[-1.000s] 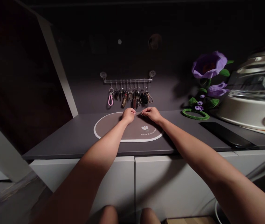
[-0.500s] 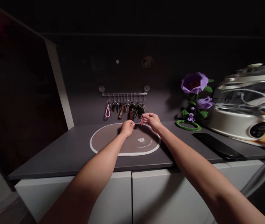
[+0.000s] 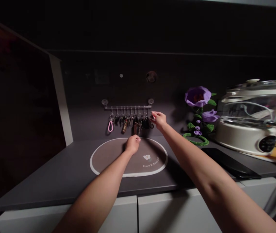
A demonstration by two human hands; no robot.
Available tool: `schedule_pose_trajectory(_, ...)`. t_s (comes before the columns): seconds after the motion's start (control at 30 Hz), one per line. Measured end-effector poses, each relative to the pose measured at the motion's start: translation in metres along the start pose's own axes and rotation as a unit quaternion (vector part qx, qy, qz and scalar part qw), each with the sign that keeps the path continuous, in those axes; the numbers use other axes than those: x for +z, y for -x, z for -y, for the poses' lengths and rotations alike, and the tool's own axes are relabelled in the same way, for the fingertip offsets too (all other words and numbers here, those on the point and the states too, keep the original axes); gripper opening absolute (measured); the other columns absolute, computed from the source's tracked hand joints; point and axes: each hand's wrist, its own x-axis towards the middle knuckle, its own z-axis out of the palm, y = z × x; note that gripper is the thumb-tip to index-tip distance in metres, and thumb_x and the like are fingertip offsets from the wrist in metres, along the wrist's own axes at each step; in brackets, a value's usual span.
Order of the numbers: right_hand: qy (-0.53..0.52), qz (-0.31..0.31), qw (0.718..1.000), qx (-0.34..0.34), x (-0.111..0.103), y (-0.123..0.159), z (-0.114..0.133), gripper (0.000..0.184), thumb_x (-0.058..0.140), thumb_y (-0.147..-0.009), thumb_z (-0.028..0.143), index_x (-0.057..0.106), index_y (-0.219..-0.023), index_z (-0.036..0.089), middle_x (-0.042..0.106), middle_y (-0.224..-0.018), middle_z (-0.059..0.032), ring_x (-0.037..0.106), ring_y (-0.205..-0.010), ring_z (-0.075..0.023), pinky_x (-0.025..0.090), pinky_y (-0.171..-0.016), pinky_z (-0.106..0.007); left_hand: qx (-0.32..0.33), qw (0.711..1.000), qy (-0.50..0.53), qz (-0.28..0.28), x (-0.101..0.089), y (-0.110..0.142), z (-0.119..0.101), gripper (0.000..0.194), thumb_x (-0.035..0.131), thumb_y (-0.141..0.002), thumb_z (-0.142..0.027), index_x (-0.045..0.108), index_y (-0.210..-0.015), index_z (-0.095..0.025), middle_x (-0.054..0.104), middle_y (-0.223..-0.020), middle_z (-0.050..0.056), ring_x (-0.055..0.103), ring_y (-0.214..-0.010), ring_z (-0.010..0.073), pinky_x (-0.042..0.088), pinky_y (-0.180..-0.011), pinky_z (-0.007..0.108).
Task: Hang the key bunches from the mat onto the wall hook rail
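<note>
A clear rail [image 3: 128, 107] with suction cups is fixed to the dark wall, and several bunches of keys [image 3: 140, 122] dangle from its hooks. Pink strap keyring [image 3: 110, 125] hangs at the left end, a brown patterned fob [image 3: 125, 125] further right. My right hand [image 3: 159, 120] is raised at the rail's right end, thumb and finger pinched on a small red tag, mostly hidden by the fingers. Below the keys, over the oval mat [image 3: 111, 161], my left hand [image 3: 132, 144] is closed; what it holds, if anything, cannot be made out.
On the right of the grey counter [image 3: 62, 174] stand purple artificial flowers [image 3: 198, 97] with a green ring base. A white appliance with a clear top [image 3: 244, 136] and its cable are beyond. A black flat object [image 3: 227, 161] lies before them.
My right hand has risen with the red tag from below the hanging keys to the right end of the rail. My left hand stays closed over the mat. The view has tilted up slightly.
</note>
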Motion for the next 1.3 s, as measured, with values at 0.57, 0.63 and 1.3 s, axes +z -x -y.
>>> schedule_pose_trajectory(0.57, 0.033, -0.030, 0.999, 0.009, 0.005, -0.027, -0.022, 0.008, 0.059, -0.071, 0.018, 0.056, -0.065, 0.014, 0.052, -0.049, 0.0033, 0.047, -0.045, -0.0064, 0.047, -0.049, -0.021, -0.026, 0.999, -0.029, 0.000, -0.002, 0.002, -0.005, 0.011, 0.051, -0.077, -0.018, 0.060, -0.072, -0.016, 0.064, -0.071, 0.003, 0.055, -0.062, 0.0107, 0.039, -0.059, 0.021)
schedule_pose_trajectory(0.63, 0.044, -0.028, 0.999, 0.007, 0.003, -0.025, -0.024, 0.008, 0.059, -0.071, 0.019, 0.056, -0.066, 0.014, 0.050, -0.048, 0.0035, 0.046, -0.045, -0.0063, 0.045, -0.048, -0.019, -0.027, 0.999, -0.023, -0.002, -0.002, 0.001, -0.005, 0.010, 0.051, -0.077, -0.018, 0.060, -0.071, -0.017, 0.063, -0.070, 0.003, 0.054, -0.061, 0.0106, 0.039, -0.059, 0.021)
schedule_pose_trajectory(1.3, 0.140, 0.189, 0.969, -0.079, -0.019, 0.125, -0.006, 0.081, 0.059, -0.072, 0.030, 0.014, -0.139, 0.027, 0.049, -0.070, 0.0038, 0.047, -0.059, -0.0100, 0.046, -0.066, -0.028, 0.079, 0.973, 0.217, 0.019, -0.074, 0.050, -0.060, 0.097, 0.064, -0.065, -0.013, 0.005, -0.142, -0.022, 0.049, -0.062, -0.008, 0.046, -0.058, 0.0066, 0.039, -0.065, 0.021)
